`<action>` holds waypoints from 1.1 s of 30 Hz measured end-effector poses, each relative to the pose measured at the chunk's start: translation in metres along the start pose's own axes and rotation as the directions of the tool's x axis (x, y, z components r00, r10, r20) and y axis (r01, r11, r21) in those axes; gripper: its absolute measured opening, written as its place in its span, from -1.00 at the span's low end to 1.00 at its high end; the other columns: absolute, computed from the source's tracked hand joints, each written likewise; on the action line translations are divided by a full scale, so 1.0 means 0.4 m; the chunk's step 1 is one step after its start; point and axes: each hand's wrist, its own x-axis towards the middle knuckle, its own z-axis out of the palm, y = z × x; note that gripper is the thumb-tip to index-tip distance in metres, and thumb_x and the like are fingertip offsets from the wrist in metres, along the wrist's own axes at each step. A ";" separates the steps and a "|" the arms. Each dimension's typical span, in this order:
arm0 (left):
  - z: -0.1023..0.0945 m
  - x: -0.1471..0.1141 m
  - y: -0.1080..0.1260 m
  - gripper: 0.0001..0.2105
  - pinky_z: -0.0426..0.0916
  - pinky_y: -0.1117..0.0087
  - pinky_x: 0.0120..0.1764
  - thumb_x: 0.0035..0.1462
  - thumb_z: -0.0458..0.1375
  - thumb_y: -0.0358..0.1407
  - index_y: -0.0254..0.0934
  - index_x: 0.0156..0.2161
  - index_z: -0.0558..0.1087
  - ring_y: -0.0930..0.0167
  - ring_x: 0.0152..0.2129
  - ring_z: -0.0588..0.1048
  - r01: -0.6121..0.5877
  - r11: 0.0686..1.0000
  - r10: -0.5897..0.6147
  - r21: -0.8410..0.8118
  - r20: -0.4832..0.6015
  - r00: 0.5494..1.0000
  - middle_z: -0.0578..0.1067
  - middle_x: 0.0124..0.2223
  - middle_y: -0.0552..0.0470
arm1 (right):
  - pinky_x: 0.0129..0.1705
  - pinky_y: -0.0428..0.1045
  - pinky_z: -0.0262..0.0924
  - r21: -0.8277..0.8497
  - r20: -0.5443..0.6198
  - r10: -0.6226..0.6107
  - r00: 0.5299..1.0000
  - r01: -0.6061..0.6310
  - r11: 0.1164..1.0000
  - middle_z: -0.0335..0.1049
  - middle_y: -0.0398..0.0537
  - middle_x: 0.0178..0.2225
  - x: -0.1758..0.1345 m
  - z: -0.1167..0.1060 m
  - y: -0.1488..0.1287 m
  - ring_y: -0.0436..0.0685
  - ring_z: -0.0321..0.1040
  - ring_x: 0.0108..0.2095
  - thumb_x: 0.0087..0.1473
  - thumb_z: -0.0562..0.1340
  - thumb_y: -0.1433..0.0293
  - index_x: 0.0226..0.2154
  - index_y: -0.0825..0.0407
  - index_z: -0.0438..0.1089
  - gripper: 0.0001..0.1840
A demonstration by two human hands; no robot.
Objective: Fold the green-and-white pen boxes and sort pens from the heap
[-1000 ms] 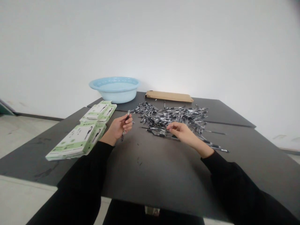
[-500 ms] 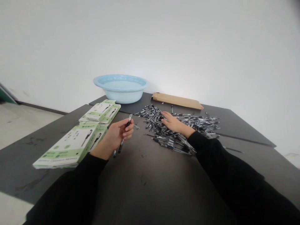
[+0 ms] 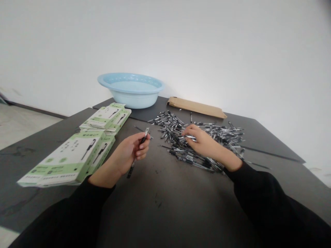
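My left hand [image 3: 131,151] is closed around black-and-clear pens [image 3: 145,134], with their clear ends showing above the thumb and dark ends below the palm. I cannot tell exactly how many it holds. My right hand [image 3: 200,139] is over the heap of loose pens [image 3: 176,129], its thumb and fingers bent together at a pen [image 3: 183,135] near the heap's middle. Part of the heap is hidden behind this hand and wrist. Several green-and-white pen boxes [image 3: 69,155] lie stacked left of my left hand.
A light blue basin [image 3: 131,98] stands at the back left near the white wall. A flat brown cardboard piece [image 3: 196,107] lies behind the heap. Seams cross the dark table [image 3: 165,206], and a single thin pen-like piece [image 3: 258,165] lies at the right.
My right hand has drawn back slightly to the right, its fingers going from spread out to bent together. My left hand still grips its pens. The view has shifted slightly.
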 end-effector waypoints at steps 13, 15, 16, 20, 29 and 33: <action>0.010 0.017 -0.024 -0.80 0.02 0.58 -0.71 0.26 0.00 -0.32 -0.30 -0.41 0.33 0.59 -0.79 0.07 0.057 0.987 -0.060 0.152 0.017 0.998 0.11 -0.62 0.21 | -0.06 0.04 0.26 -0.120 0.147 0.147 0.978 -0.130 0.984 0.41 0.07 -0.22 -0.101 0.037 -0.013 0.19 0.40 -0.18 0.05 0.17 0.61 -0.27 0.09 0.53 -0.74; 0.013 0.017 -0.027 -0.79 0.01 0.57 -0.71 0.26 -0.02 -0.33 -0.30 -0.41 0.32 0.58 -0.79 0.06 0.067 0.982 -0.071 0.179 0.018 0.997 0.10 -0.62 0.21 | -0.05 0.05 0.26 -0.133 0.167 0.164 0.972 -0.142 0.981 0.41 0.08 -0.21 -0.116 0.043 -0.013 0.20 0.40 -0.17 0.06 0.18 0.59 -0.26 0.09 0.52 -0.76; 0.014 0.017 -0.029 -0.79 0.01 0.57 -0.71 0.26 -0.02 -0.33 -0.30 -0.41 0.33 0.58 -0.79 0.06 0.064 0.980 -0.069 0.191 0.021 0.997 0.11 -0.62 0.21 | -0.05 0.06 0.26 -0.146 0.173 0.172 0.970 -0.148 0.978 0.41 0.09 -0.21 -0.123 0.046 -0.013 0.21 0.39 -0.17 0.07 0.19 0.58 -0.26 0.09 0.52 -0.78; 0.017 0.019 -0.038 -0.83 0.00 0.59 -0.70 0.24 0.01 -0.31 -0.31 -0.37 0.35 0.59 -0.78 0.07 0.025 0.975 -0.039 0.223 0.062 0.997 0.12 -0.61 0.21 | -0.05 0.05 0.27 -0.161 0.170 0.186 0.968 -0.159 0.974 0.40 0.10 -0.23 -0.141 0.058 -0.019 0.20 0.39 -0.18 0.08 0.20 0.56 -0.29 0.10 0.52 -0.82; 0.016 0.032 -0.058 -0.86 -0.06 0.60 -0.72 0.08 0.17 -0.29 -0.30 -0.43 0.33 0.62 -0.78 0.03 -0.015 0.946 -0.013 0.325 0.083 0.996 0.08 -0.65 0.26 | -0.03 0.05 0.24 -0.216 0.152 0.202 0.968 -0.167 0.962 0.39 0.10 -0.21 -0.158 0.057 -0.053 0.20 0.37 -0.15 0.14 0.24 0.48 -0.23 0.13 0.51 -0.85; 0.025 0.026 -0.059 -0.86 -0.07 0.60 -0.72 0.08 0.18 -0.32 -0.27 -0.42 0.29 0.63 -0.79 0.00 -0.020 0.932 0.000 0.362 0.055 0.998 0.05 -0.67 0.29 | -0.03 0.03 0.23 -0.251 0.187 0.242 0.952 -0.192 0.949 0.39 0.10 -0.19 -0.171 0.063 -0.065 0.20 0.37 -0.14 0.14 0.28 0.44 -0.26 0.12 0.51 -0.88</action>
